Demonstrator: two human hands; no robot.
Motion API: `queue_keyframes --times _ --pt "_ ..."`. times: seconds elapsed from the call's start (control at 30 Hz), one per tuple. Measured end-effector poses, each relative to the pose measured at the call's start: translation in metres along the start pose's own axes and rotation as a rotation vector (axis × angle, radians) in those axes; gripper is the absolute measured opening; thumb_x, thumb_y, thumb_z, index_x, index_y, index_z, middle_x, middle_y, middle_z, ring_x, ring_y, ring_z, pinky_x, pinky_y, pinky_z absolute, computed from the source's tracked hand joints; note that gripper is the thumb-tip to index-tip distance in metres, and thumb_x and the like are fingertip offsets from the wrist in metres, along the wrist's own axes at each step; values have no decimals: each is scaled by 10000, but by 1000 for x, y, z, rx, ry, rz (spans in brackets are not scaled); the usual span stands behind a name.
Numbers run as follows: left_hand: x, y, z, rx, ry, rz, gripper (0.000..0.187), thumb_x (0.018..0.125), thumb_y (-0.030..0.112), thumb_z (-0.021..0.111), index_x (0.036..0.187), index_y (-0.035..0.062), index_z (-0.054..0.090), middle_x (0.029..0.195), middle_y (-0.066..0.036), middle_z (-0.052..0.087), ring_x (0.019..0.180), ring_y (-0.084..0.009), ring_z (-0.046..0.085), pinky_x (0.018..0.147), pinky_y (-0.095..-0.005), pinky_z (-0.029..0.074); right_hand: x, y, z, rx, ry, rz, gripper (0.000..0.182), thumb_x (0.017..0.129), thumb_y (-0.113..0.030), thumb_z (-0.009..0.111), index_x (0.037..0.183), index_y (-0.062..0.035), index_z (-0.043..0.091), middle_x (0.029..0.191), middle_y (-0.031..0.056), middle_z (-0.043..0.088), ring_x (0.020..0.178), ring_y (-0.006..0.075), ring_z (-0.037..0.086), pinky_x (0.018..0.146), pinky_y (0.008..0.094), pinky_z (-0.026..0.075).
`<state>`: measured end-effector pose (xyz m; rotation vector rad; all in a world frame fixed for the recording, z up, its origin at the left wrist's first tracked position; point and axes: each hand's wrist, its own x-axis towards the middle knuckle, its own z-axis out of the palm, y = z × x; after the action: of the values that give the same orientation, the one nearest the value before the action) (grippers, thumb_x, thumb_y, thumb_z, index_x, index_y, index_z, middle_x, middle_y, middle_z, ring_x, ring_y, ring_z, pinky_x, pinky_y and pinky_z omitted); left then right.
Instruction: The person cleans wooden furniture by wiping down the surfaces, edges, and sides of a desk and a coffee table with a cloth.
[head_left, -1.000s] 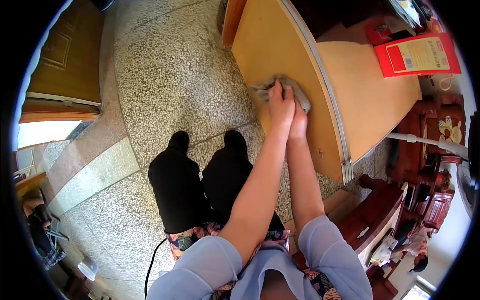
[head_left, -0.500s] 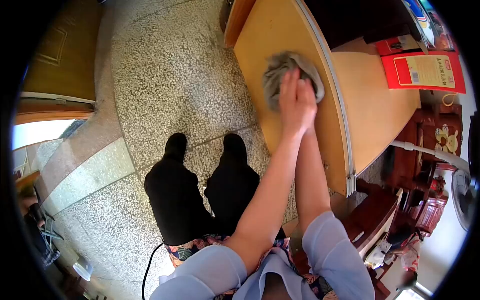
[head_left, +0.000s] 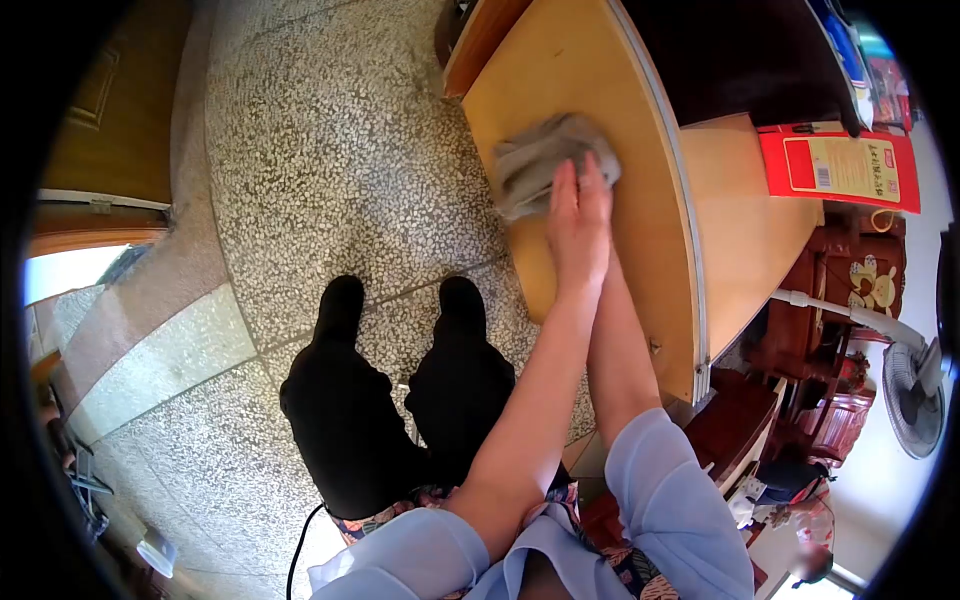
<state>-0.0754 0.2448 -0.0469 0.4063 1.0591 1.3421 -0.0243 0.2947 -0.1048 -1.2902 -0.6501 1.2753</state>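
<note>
A grey cloth (head_left: pixel 540 155) lies bunched against the pale wooden panel (head_left: pixel 640 250) of a desk or cabinet. My left hand (head_left: pixel 574 240) presses on the cloth's lower edge, fingers extended and close together. Alongside and partly beneath it is my right hand (head_left: pixel 599 190), its fingers also reaching onto the cloth. The two hands overlap at the wrists, so much of the right hand is hidden. Both hands bear on the fabric; whether any fingers curl into its folds cannot be seen.
Metal trim (head_left: pixel 672 130) edges the panel. Beyond it, a red packet (head_left: pixel 840 168) lies on the wooden surface. A fan (head_left: pixel 912 395) stands at the right near dark red wooden furniture (head_left: pixel 840 420). Speckled floor (head_left: pixel 330 170) spreads left, with a brown door (head_left: pixel 120 100) behind.
Both hands and the cloth have shifted left and slightly down across the panel. The cloth has changed from a rounded bunch to a flatter, wider shape. The view has turned slightly.
</note>
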Motion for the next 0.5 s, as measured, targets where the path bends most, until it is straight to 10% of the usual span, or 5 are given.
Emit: queue_keyframes --times 0.33,0.5 --pt "2 42 -10 -49 25 119 513 980 256 378 1396 -30 285 1445 -180 308 1350 -264 270 1102 -351 202 25 -49 72 -174 -108 -138 432 902 -252 539 1215 43 496 1186 130 541 1073 206 517 909 313 426" --pt "5 109 -14 -205 16 -17 511 953 235 446 1365 -48 344 1438 -157 338 1330 -232 316 1085 -318 242 43 -35 59 -1259 -134 -528 416 829 -172 567 1208 -5 543 1296 187 470 1182 291 461 1002 386 352"
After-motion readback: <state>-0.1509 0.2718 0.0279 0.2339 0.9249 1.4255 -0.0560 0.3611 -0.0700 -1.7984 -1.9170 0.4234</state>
